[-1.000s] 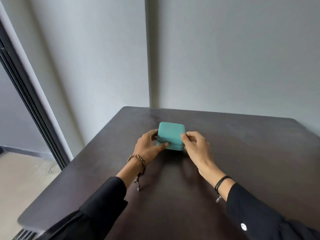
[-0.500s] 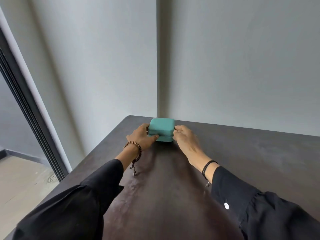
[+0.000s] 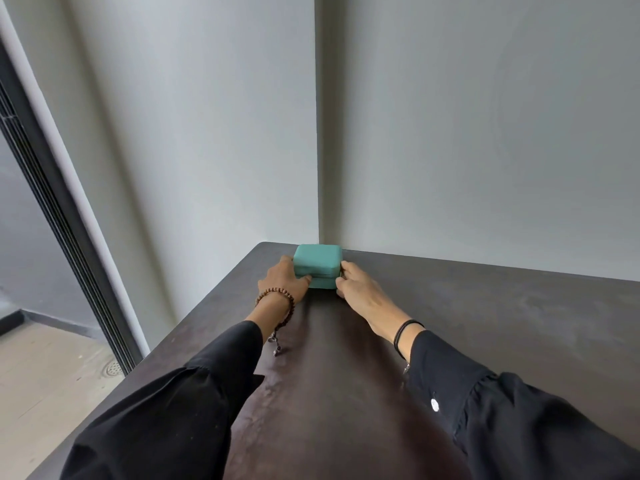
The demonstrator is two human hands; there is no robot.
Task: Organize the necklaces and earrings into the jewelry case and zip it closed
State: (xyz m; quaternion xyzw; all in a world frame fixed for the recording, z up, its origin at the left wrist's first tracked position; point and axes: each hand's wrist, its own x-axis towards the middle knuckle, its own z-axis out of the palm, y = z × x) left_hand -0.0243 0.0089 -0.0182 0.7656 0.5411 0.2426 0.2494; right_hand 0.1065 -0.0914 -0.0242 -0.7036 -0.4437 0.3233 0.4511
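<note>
Curled round one side with left grip (image 3: 282, 279), pinching the other at the seam with right grip (image 3: 356, 284): jewelry case (image 3: 318, 263) between, lid down. Beyond, counter (image 3: 467, 323) corner. Apparently zipped; probably almost finished.

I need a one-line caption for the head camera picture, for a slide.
Left hand and right hand hold the closed teal jewelry case near the dark table's far corner.
</note>
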